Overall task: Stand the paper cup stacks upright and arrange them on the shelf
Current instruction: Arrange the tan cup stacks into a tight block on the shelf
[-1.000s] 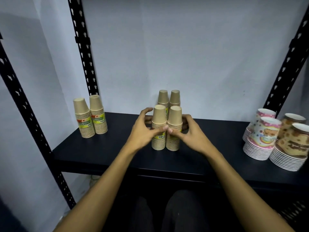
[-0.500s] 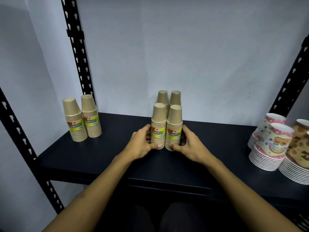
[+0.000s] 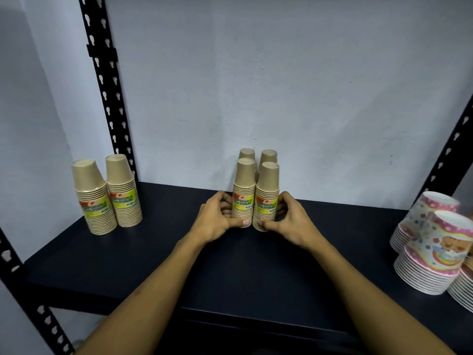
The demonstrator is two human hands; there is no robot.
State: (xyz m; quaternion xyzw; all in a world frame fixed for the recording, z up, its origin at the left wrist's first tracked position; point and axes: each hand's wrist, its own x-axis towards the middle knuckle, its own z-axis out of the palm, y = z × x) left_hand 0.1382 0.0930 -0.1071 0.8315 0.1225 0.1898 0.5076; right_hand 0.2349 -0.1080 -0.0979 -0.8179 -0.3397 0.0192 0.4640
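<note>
A pale blue-grey wall [image 3: 294, 85] backs a dark shelf [image 3: 230, 267], which is carried on black perforated metal uprights: one at the left rear [image 3: 107, 88], one at the left front [image 3: 23, 283], one at the right rear [image 3: 450, 149]. At the centre rear of the shelf stand four brown paper cup stacks in a tight two-by-two block, all upright with bases uppermost: the front left stack [image 3: 244, 193] and front right stack [image 3: 267, 197] touch side by side, and each bears a yellow-green label. The two rear stacks [image 3: 258, 157] show only their tops; the rest is hidden behind the front pair. A further pair of brown stacks [image 3: 108, 196] stands at the left rear, just beside the upright, the nearer one tilted slightly. Patterned pink-rimmed cup stacks [image 3: 432, 252] sit at the right edge, blurred and partly cut off by the frame. The left hand [image 3: 217, 221] cups the base of the front left stack, thumb across its lower front, its fingers [image 3: 226, 203] curled around the outer side. The right hand [image 3: 291, 221] mirrors this on the front right stack, thumb at the lower front, its fingers [image 3: 281, 206] wrapped behind. Fingertips beyond the stacks are hidden. Both forearms run out of the frame at the bottom.
</note>
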